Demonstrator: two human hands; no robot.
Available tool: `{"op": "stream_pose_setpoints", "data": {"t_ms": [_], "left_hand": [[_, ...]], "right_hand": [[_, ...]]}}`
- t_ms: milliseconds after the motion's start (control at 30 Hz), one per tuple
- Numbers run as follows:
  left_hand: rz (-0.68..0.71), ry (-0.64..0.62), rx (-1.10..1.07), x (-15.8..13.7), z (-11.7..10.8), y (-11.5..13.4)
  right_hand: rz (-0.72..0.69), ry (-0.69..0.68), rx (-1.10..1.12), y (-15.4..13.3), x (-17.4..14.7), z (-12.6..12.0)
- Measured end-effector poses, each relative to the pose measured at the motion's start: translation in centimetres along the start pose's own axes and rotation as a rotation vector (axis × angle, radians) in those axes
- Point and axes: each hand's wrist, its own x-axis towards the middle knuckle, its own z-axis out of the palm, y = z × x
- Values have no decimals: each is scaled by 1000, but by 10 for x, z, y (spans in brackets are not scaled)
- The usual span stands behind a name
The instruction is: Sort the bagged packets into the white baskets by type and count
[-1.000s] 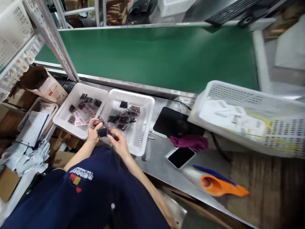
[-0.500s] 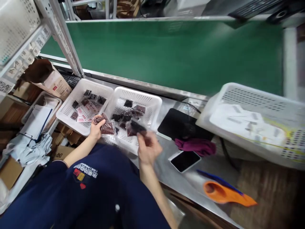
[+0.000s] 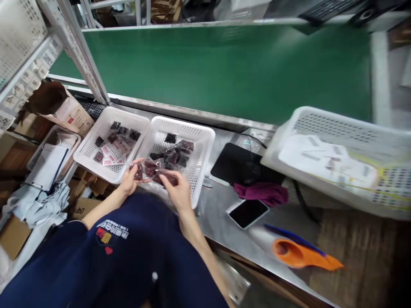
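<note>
Brown packets (image 3: pixel 150 168) in clear plastic are what the person's got in hand here, held up over the near side of a white basket (image 3: pixel 208 136). Can't really count them: the plastic overlaps and catches the light, so where one ends and the next starts is hard to make out. The right hand (image 3: pixel 177 187) pinches the right end of the bunch, thumb on the near side, and its fingers hide most of whatever's at that end. The left hand (image 3: pixel 129 179) is closed around the other end, with some of its fingers tucked out of sight behind the plastic.

Looks-wise they're dark reddish brown, kinda lumpy, with shiny crinkled wrapping. Any print on them is too small to read. The basket below has a loose pile of more brown and black packets (image 3: pixel 171 137), though the hands and the navy shirt (image 3: pixel 128 265) block part of its near edge. Right beside it, another basket (image 3: pixel 84 153) has similar packets plus pink-and-white sachets (image 3: pixel 113 153), text too blurry to read.
</note>
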Motion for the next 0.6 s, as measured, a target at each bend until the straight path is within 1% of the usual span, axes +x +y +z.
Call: {"op": "stream_pose_setpoints", "data": {"t_ms": [67, 167, 233, 267, 300, 333, 400, 433, 467, 500, 533, 600], "left_hand": [[4, 19, 20, 3, -6, 5], [12, 86, 49, 9, -12, 7], [20, 122, 54, 12, -11, 2], [22, 121, 58, 11, -10, -1], [16, 100, 66, 10, -7, -5], [2, 58, 80, 7, -4, -8], [5, -67, 149, -2, 4, -13], [40, -129, 218, -6, 7, -14], [98, -175, 310, -9, 10, -14], [172, -203, 413, -10, 12, -11], [247, -217, 510, -8, 12, -8], [364, -228, 637, 8, 7, 6]], "right_hand": [[-46, 134, -5, 3, 9, -14], [-30, 279, -80, 20, 31, -27], [9, 327, -172, 35, 41, -26], [33, 318, -190, 41, 42, -24], [66, 257, -165, 46, 40, -20], [113, 139, -96, 48, 36, -15], [222, -149, 105, 47, 21, -5], [261, -256, 173, 44, 13, -1], [283, -310, 197, 39, 5, 1], [294, -309, 188, 34, 0, 2], [297, -267, 165, 29, -4, 1], [304, -180, 125, 21, -3, -8]]}}
